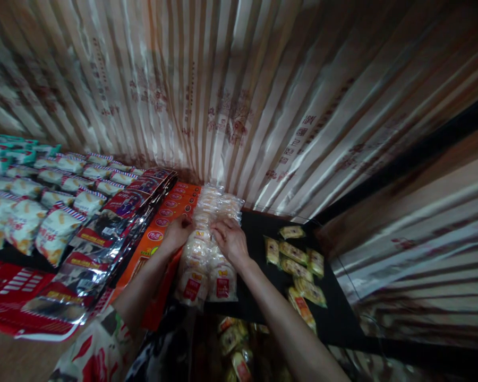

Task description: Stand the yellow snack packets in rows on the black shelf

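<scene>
Two columns of clear packets of round white crackers (pixel 194 282) lie overlapping in front of me, with red labels on the nearest ones. My left hand (pixel 179 232) is at the left side of the columns, its curled fingertips against the edge of a cracker packet. On the other side, my right hand (pixel 230 241) bends over the right column, thumb and fingers pinched together on a packet. The fingertips of both hands are partly hidden, and the dim light blurs the detail.
Left of the crackers lie orange printed packs (pixel 159 220), a stack of glossy dark red bags (pixel 107 233) and rows of white snack bags (pixel 59 231). Small yellow wrapped snacks (pixel 295 253) are scattered on the black table (pixel 258 233); more sit below its edge. A pleated curtain (pixel 231 95) hangs behind.
</scene>
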`<state>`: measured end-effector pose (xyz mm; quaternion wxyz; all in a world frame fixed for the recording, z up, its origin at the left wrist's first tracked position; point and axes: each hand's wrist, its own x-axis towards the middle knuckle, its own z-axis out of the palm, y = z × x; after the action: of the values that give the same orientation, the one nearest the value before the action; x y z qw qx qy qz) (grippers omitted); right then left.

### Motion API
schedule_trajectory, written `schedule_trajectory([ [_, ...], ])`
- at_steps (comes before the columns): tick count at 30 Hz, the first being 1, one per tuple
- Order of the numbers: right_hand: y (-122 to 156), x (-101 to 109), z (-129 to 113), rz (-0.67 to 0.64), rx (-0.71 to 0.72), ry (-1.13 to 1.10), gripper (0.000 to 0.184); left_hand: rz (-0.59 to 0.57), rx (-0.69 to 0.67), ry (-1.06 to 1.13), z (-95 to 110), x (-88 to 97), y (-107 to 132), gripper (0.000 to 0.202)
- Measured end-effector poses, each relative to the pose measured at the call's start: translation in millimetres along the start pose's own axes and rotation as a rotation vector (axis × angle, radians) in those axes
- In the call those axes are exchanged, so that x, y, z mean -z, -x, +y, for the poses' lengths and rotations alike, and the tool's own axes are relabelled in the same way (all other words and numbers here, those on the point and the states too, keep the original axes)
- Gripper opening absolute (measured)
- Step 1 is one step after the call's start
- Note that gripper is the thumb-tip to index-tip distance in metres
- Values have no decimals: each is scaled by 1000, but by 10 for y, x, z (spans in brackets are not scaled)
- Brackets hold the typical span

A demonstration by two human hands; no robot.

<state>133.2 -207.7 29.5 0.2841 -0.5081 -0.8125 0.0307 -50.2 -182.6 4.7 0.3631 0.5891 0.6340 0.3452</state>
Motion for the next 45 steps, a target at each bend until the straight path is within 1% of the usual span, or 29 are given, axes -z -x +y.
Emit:
schedule_trajectory([
  [4, 65, 80, -65, -121, 99, -11, 17, 26, -18, -58, 20, -17, 18, 19],
  [10, 19, 104, -132, -169, 113, 2, 20, 41, -15, -93, 32, -18, 24, 19],
  [15, -1, 74, -145, -155, 99, 19, 19, 49, -28, -36, 17, 0, 49, 23],
  [20, -14, 46, -151, -118, 77, 50, 18, 100, -27, 29, 1, 81, 141, 31],
  [22, -26, 26, -149, -109, 46, 63, 19, 73, -29, 45, 0, 111, 182, 30],
  [24, -34, 7, -151, -103, 21, 62, 20, 22, -38, 75, 0, 123, 207, 27],
  [26, -30, -3, -159, -91, 8, 42, 20, -6, -33, 80, -3, 112, 210, 23],
  [27, -21, -3, -164, -76, 2, 31, 20, -1, -25, 65, -7, 98, 206, 21],
  [31, 65, 40, -179, -10, -5, 12, 18, 74, -26, -12, -28, 23, 181, 20],
  [33, 122, 78, -182, -34, 22, 4, 18, 92, -26, -34, -35, -8, 179, 20],
  [36, 185, 125, -188, -118, 66, 0, 20, 97, -10, -66, -30, -28, 186, 19],
  [38, 200, 136, -193, -149, 80, 2, 21, 106, -6, -89, -19, -29, 191, 18],
  [42, 179, 113, -210, -155, 84, 22, 17, 97, -8, -98, 8, -13, 195, 19],
  [45, 156, 92, -232, -149, 85, 68, 17, 98, -2, -51, 13, 14, 212, 20],
])
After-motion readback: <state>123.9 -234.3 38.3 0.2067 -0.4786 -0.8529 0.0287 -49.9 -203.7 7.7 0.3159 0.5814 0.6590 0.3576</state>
